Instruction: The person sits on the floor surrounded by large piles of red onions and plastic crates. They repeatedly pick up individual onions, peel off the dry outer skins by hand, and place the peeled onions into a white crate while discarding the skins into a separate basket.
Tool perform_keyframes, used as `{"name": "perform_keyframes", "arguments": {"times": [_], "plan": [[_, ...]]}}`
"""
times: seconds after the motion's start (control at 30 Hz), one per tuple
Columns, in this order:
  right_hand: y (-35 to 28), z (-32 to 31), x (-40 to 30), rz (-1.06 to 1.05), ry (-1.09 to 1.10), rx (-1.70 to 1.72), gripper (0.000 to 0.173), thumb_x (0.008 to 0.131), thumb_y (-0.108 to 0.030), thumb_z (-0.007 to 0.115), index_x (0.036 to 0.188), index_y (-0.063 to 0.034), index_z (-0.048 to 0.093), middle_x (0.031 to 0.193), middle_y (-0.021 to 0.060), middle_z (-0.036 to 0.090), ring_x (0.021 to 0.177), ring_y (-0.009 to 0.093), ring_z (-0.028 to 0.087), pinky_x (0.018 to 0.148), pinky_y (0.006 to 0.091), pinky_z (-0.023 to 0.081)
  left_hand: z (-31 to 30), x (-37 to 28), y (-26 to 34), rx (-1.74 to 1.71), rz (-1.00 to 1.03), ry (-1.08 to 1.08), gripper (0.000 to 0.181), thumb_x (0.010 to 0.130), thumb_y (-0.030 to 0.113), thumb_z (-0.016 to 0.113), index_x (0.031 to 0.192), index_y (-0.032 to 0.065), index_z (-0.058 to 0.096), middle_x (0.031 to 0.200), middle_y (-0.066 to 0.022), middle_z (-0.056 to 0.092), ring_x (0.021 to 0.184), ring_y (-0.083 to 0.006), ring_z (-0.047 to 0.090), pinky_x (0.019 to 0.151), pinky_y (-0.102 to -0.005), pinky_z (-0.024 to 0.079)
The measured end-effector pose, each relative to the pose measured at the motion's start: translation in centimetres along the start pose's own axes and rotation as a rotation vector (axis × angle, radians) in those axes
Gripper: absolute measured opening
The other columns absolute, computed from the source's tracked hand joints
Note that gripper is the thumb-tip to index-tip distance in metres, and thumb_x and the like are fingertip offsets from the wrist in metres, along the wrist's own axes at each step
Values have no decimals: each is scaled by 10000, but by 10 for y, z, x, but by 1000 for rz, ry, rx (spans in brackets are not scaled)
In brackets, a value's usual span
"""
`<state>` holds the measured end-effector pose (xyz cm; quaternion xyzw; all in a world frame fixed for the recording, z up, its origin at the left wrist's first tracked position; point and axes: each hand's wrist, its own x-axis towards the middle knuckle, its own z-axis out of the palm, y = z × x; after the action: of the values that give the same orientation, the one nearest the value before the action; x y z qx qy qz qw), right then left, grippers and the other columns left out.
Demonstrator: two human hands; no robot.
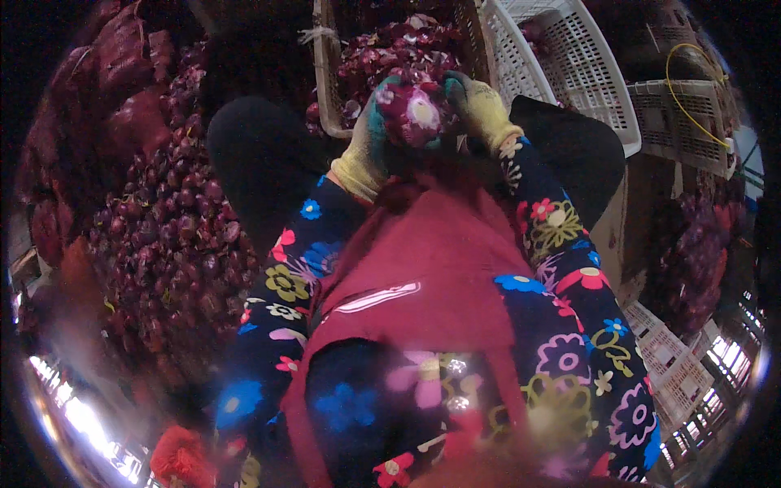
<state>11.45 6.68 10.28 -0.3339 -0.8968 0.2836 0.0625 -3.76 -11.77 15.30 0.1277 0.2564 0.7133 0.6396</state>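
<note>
A red onion with a pale cut end [421,113] is held between my gloved hands over my lap. My left hand [373,137], in a yellow knit glove with green coating, grips the onion's left side. On its right side is my right hand [479,107], gloved alike, its fingertips curled at the onion; how firmly it holds is hard to tell. Just beyond my hands stands a plastic crate [331,79] of onions and loose purple skins [396,52].
Many red onions [177,244] lie heaped on the left, beside filled mesh sacks [122,61]. A white plastic crate [628,116] stands at the upper right. Farther right are another crate [677,122] with a yellow cord and a full mesh sack [695,262].
</note>
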Motion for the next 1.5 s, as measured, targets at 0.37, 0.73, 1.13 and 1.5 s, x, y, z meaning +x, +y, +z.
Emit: {"name": "perform_keyframes", "arguments": {"times": [0.37, 0.73, 1.13, 1.5], "plan": [[-34, 5, -20, -96, -70, 765, 248, 1023, -139, 514, 1158, 17, 651, 1027, 135, 696, 894, 237, 652, 826, 361, 519, 10, 9, 10, -48, -205, 284, 615, 1004, 622, 472, 1370, 134, 553, 1282, -80, 637, 1101, -278, 640, 938, -487, 553], [-54, -21, -28, -335, -61, 379, 386, 1042, -327, 548, 1184, 19, 644, 979, 153, 729, 869, 266, 715, 796, 373, 550, 5, 18, 8, 105, -109, 314, 614, 1018, 560, 488, 1429, 104, 499, 1340, -93, 607, 1188, -290, 604, 1028, -503, 507], [-74, -33, -25, 52, -5, 1017, 321, 955, -133, 685, 1245, 3, 662, 1042, 19, 717, 923, 106, 646, 837, 270, 534, -20, 32, 11, 297, 71, 404, 209, 991, 255, 644, 1046, 58, 685, 994, -8, 695, 842, -116, 630, 734, -262, 522], [-85, -32, -28, 36, -110, 886, 261, 846, -46, 655, 1104, -24, 694, 939, 41, 715, 837, 135, 630, 770, 310, 531, -34, 26, -3, 1080, 291, 368, 197, 924, 126, 743, 1100, 54, 691, 968, 58, 663, 875, -58, 576, 756, -247, 512]]}}
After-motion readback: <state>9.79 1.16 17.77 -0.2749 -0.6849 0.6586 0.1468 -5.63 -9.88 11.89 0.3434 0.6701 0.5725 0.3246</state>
